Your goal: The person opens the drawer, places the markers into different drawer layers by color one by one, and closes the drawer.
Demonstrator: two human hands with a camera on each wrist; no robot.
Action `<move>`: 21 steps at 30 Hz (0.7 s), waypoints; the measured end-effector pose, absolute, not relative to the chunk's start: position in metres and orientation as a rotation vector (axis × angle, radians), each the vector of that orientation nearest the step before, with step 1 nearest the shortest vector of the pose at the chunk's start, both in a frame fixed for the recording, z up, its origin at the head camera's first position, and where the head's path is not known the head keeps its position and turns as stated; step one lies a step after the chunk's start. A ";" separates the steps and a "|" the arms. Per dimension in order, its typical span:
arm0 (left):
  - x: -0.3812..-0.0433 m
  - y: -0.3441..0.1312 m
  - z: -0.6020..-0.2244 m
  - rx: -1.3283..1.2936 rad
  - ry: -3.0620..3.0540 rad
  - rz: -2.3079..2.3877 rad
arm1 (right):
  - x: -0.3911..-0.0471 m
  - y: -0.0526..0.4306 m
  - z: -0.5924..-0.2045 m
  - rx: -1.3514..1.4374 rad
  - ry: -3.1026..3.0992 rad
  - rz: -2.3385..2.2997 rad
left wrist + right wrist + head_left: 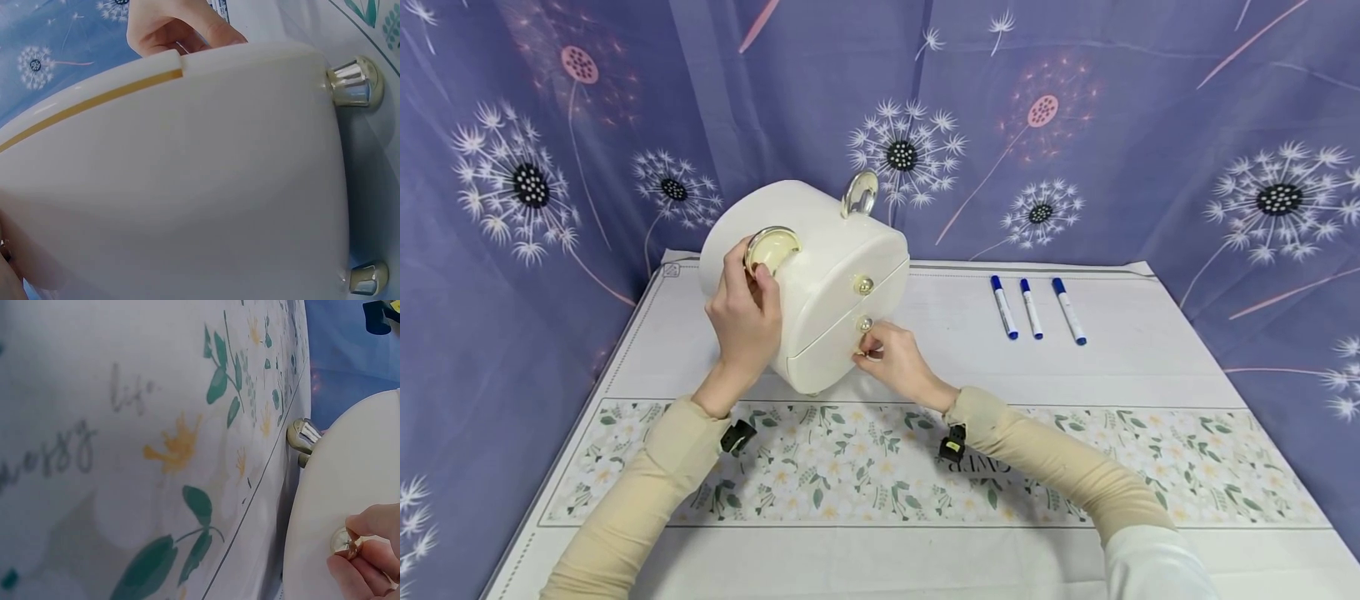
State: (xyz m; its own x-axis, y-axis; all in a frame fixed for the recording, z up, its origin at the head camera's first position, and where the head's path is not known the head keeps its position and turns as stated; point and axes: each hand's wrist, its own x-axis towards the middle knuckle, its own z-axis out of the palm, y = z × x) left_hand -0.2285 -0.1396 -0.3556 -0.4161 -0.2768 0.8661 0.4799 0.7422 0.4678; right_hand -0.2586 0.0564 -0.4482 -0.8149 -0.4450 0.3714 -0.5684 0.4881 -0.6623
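A glossy white rounded storage box (820, 242), its front split by a seam, stands on the table. My left hand (743, 312) grips the cream side handle (775, 247) with its metallic rim, thumb and index finger at its edge. On the front are an upper knob (864, 285) and another knob (865, 323) below it. My right hand (898, 358) is at the lower front, its thumb and fingers pinching a small round knob (341, 541) in the right wrist view. Gold-toned feet (355, 82) stick out from the box's underside in the left wrist view.
Three blue-capped markers (1032, 308) lie at the back right of the table. A silver ring handle (860, 193) rises from the box top. A floral strip (850, 467) runs across the table cover, and a purple dandelion curtain (970, 125) hangs behind.
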 end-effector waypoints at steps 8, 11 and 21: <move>-0.229 -0.140 -0.354 -0.164 -1.820 -0.830 | -0.260 0.057 -0.448 0.893 -2.582 1.237; -0.228 -0.140 -0.354 -0.162 -1.824 -0.822 | -0.259 0.057 -0.447 0.893 -2.586 1.235; -0.228 -0.140 -0.352 -0.159 -1.834 -0.803 | -0.259 0.057 -0.446 0.896 -2.581 1.229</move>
